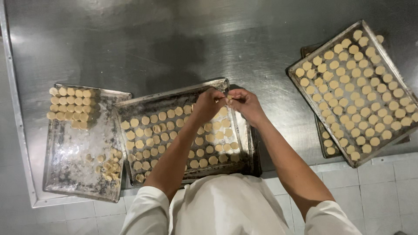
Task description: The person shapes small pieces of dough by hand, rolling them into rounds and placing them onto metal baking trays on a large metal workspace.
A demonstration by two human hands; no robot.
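My left hand [208, 104] and my right hand [246, 103] meet over the far right corner of the middle baking tray [174, 95]. Between the fingertips of both hands is pinched a small pale dough piece [228, 99]. Rows of round, flat dough discs [148, 130] cover the middle tray beneath my forearms, and my arms hide some of them. White sleeves cover my upper arms.
A worn tray [74, 148] at the left carries a block of dough discs at its far corner and a loose heap near its front. At the right, a full tray [300, 93] of discs lies stacked on another. All rest on a steel table [174, 39]; tiled floor lies below.
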